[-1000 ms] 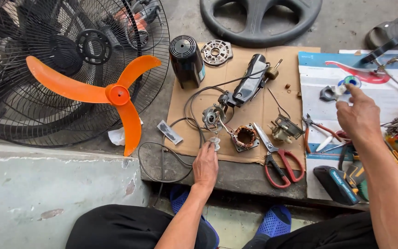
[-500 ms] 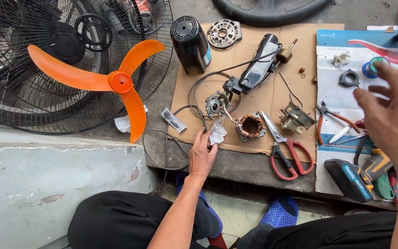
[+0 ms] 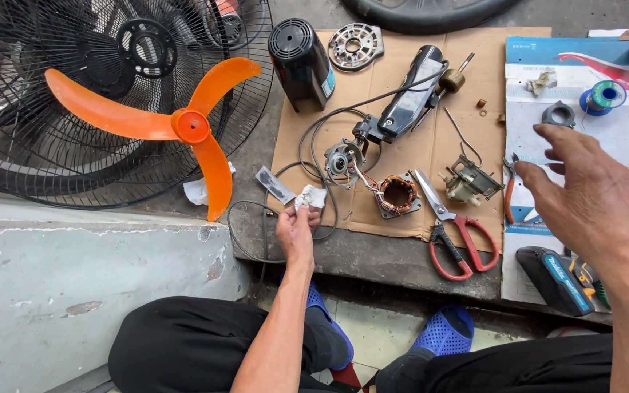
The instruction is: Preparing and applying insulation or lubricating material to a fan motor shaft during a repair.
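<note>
A crumpled white rag (image 3: pixel 311 196) is pinched in the left hand (image 3: pixel 296 227), at seven o'clock from the copper-wound stator (image 3: pixel 397 193). The right hand (image 3: pixel 584 200) is held over the pliers (image 3: pixel 509 191), fingers spread and released. The wiping step seems in hand; a tool pickup would need the fingers closed.

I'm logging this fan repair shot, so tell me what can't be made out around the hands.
All in the head view:
- Left hand: pinches a crumpled white scrap; its fingers cover the scrap's lower part.
- Right hand: hovers open; it hides the tools beneath it.
- Black ring at the top: cut off by the frame edge.
- Copper-wound stator: its wire joints are too small to tell.
</note>
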